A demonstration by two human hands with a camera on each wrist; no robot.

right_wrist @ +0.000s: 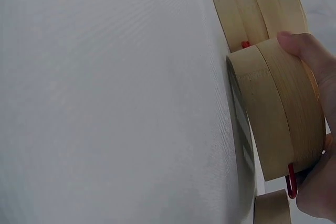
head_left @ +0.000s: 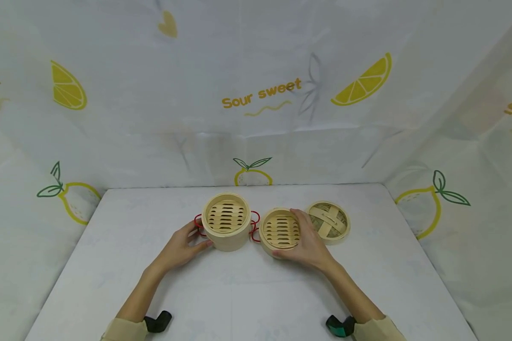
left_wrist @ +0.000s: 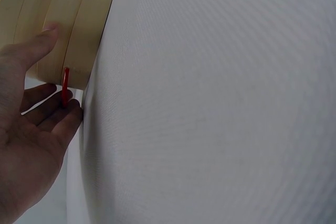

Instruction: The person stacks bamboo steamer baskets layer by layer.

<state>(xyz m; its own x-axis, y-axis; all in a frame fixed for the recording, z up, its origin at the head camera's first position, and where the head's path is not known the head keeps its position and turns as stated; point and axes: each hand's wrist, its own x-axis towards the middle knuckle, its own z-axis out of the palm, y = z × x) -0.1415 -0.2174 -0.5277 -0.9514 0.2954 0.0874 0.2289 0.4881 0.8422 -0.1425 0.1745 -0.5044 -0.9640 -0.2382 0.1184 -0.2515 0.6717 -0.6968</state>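
A tall bamboo steamer basket [head_left: 226,221] with red wire handles [head_left: 198,226] stands on the white table [head_left: 247,293]. My left hand [head_left: 199,237] grips its left side, thumb on the wall and fingers by the handle. In the left wrist view the left hand [left_wrist: 60,72] has its thumb on the basket [left_wrist: 79,30] and its fingers under the red handle [left_wrist: 65,85]. A lower basket [head_left: 280,230] sits just to the right, and my right hand [head_left: 300,237] grips it. The right wrist view shows the right hand [right_wrist: 315,129] with its thumb on that basket [right_wrist: 268,119], the tall basket [right_wrist: 257,3] behind.
A woven bamboo lid [head_left: 328,221] lies flat just right of the lower basket, and its edge [right_wrist: 270,208] shows in the right wrist view. White lemon-print cloth walls [head_left: 260,94] close in the table at the back and both sides.
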